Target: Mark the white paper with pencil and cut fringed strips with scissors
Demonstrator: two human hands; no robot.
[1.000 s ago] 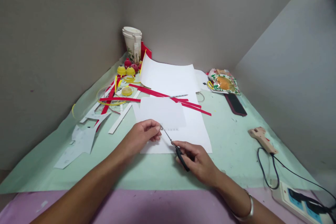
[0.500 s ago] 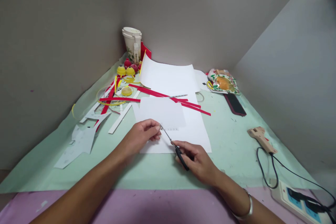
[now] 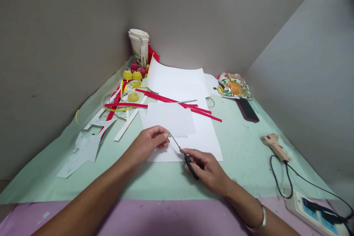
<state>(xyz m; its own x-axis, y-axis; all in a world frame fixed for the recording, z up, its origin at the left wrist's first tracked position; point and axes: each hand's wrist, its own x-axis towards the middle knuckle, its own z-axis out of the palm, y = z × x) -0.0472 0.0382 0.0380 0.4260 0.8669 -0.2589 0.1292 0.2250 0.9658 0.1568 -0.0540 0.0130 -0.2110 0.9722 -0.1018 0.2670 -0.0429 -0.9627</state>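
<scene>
Two hands work mid-counter: the left hand pinches a small white paper sheet, the right hand grips black-handled scissors. Red paper strips lie beyond; a beige glue gun sits right. Faint print on the sheet is unreadable.

Glue gun right of paper sheet

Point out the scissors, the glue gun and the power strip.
scissors point(image 3: 190, 165): head view, black handle in the right hand.
glue gun point(image 3: 273, 144): head view, beige body.
power strip point(image 3: 309, 206): head view, white casing at the sockets.
</scene>
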